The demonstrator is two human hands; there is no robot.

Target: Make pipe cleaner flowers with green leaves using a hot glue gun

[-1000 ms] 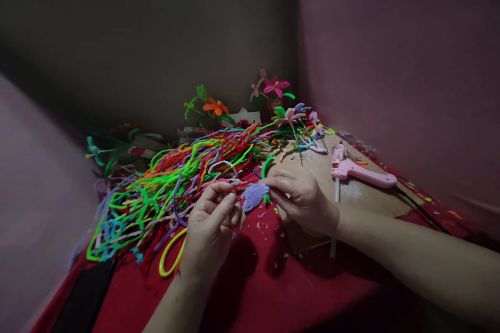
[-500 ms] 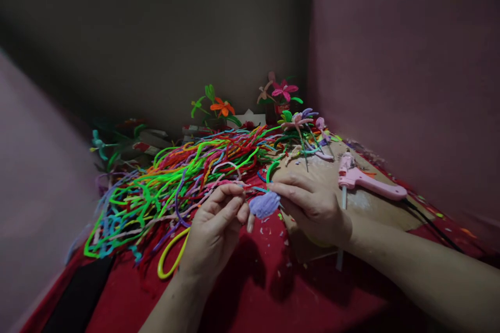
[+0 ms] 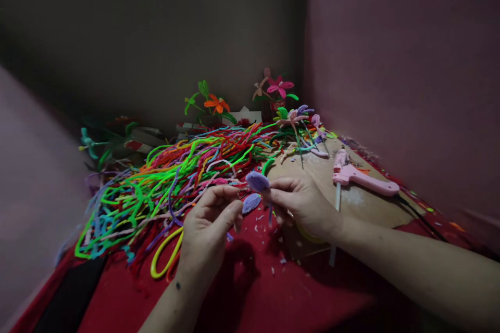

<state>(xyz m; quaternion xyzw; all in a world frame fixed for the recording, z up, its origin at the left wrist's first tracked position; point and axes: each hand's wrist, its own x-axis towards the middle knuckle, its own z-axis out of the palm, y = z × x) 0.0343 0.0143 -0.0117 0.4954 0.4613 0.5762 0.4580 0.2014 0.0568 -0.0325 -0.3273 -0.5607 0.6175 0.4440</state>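
My right hand (image 3: 304,203) pinches a fuzzy purple pipe-cleaner petal piece near its base. One rounded upper petal (image 3: 258,181) points up and left from the fingertips. Just below it shows a second, lighter purple petal (image 3: 252,203), between the two hands. A short purple stem end (image 3: 270,215) hangs beneath my right fingers. My left hand (image 3: 211,223) is closed, thumb against fingers, close to the lower petal's left tip. Whether those fingers grip the petal or some small thing is hidden.
A heap of colourful pipe cleaners (image 3: 167,171) covers the table's left and middle. On the cardboard (image 3: 363,208) at right lies a pink glue gun (image 3: 363,178) with its cord. Finished pipe-cleaner flowers (image 3: 280,87) stand behind. Scraps dot the red cloth (image 3: 297,291).
The purple petals have turned in my right fingers: one now sticks up apart from the other, where earlier a single purple mass showed. My left hand stays close by. The view shifted slightly.
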